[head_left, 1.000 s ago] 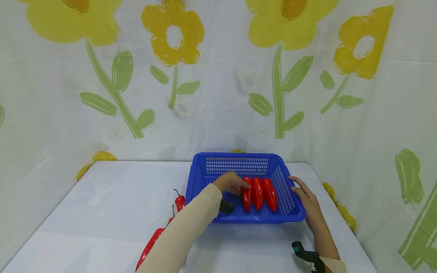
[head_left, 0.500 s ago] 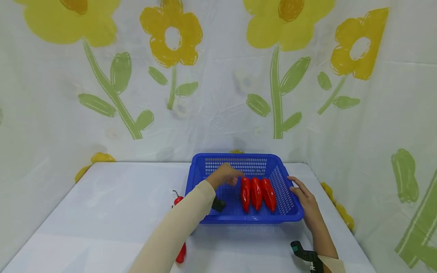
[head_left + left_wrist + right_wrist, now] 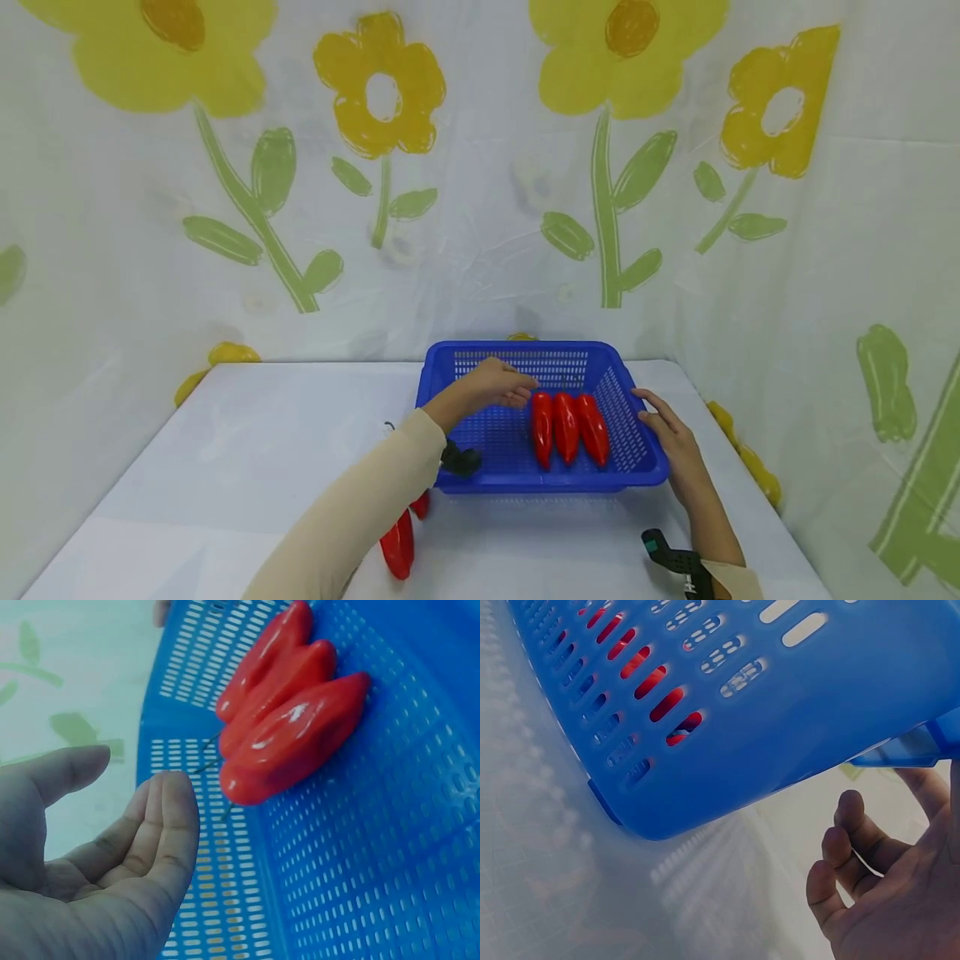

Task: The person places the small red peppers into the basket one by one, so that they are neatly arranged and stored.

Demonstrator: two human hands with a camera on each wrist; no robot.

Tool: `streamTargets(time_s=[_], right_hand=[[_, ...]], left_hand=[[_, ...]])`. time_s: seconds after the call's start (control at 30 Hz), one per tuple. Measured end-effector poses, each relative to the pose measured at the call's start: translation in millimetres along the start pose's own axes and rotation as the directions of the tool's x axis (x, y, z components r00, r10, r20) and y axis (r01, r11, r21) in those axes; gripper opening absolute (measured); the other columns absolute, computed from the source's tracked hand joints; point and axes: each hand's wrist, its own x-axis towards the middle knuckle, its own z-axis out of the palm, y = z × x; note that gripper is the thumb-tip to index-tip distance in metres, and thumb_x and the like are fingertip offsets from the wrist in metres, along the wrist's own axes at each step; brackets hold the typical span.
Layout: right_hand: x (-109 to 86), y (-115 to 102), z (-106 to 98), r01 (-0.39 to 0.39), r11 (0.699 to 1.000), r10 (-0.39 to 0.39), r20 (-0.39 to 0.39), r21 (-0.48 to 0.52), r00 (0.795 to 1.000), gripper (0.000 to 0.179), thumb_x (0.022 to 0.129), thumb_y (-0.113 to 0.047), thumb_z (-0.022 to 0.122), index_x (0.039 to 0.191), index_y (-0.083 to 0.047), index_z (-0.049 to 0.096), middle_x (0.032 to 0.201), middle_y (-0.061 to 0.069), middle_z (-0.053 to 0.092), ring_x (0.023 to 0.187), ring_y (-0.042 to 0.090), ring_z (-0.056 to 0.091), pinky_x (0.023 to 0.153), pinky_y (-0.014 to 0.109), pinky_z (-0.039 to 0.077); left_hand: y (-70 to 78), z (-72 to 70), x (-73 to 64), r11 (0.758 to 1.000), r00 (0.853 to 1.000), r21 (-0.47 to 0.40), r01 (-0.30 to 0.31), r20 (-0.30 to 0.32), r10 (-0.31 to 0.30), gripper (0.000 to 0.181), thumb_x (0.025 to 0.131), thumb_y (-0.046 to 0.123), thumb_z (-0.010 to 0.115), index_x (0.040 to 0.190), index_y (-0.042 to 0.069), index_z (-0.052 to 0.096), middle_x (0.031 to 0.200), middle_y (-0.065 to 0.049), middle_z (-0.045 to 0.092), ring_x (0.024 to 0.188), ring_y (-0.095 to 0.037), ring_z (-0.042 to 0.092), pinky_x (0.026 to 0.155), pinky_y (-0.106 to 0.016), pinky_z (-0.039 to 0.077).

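Note:
A blue plastic basket (image 3: 528, 481) with perforated walls stands on the table. Three glossy red peppers lie side by side within it: left pepper (image 3: 542, 429), middle pepper (image 3: 566, 427) and right pepper (image 3: 592, 429). My left hand (image 3: 491, 385) hovers over the basket, just left of the peppers' stem ends, with fingers loosely bent. Nothing lies between thumb and fingers in the left wrist view, where the nearest pepper (image 3: 296, 742) is apart from the fingertips. My right hand (image 3: 678, 450) holds the basket's right rim by thumb and forefinger; the other fingers (image 3: 826, 889) hang loosely below the rim.
More red peppers, such as this one (image 3: 397, 546), lie on the white table (image 3: 262, 467) left of the basket, partly hidden by my left sleeve (image 3: 360, 508). A white cloth (image 3: 480, 275) printed with flowers hangs behind and around the table.
My left hand has let go of the leftmost pepper in the basket and drawn slightly up and left. The right hand has stayed at the rim.

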Motion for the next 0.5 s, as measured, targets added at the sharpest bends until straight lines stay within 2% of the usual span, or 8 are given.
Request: streamTargets(time_s=[0.2, 0.37, 0.5], right_hand=[[-1.6, 1, -1, -0.003, 1.0, 0.003, 0.014, 0.02, 1.0, 0.056, 0.104, -0.047, 0.046, 0.155, -0.028, 0.035, 0.163, 0.015, 0.022, 0.141, 0.046, 0.032, 0.104, 0.058, 0.039], [-2.6, 0, -1, -0.005, 0.999, 0.004, 0.011, 0.039, 1.0, 0.057, 0.103, -0.048, 0.047, 0.155, -0.029, 0.036, 0.162, 0.015, 0.026, 0.138, 0.044, 0.038, 0.102, 0.053, 0.045], [-2.1, -2, 0, -0.008, 0.999, 0.008, 0.006, 0.031, 1.0, 0.058, 0.103, -0.05, 0.048, 0.155, -0.03, 0.035, 0.161, 0.015, 0.026, 0.136, 0.044, 0.041, 0.1, 0.049, 0.048]], left_hand=[[-5.7, -11.2, -11.9, 0.998, 0.998, -0.029, -0.053, 0.013, 0.054, 0.035, 0.094, 0.013, 0.07, 0.118, -0.012, 0.063, 0.101, -0.018, 0.071, 0.093, -0.027, 0.072, 0.087, -0.038, 0.058], [-10.9, -22.9, -23.6, 0.992, 0.994, -0.063, -0.107, 0.008, 0.107, 0.036, 0.096, 0.013, 0.067, 0.119, -0.014, 0.06, 0.105, -0.019, 0.07, 0.094, -0.026, 0.071, 0.096, -0.046, 0.052], [-14.8, -34.2, -34.2, 0.986, 0.99, -0.084, -0.141, -0.017, 0.14, 0.035, 0.096, 0.012, 0.067, 0.119, -0.013, 0.061, 0.105, -0.019, 0.07, 0.093, -0.025, 0.071, 0.097, -0.047, 0.051]])
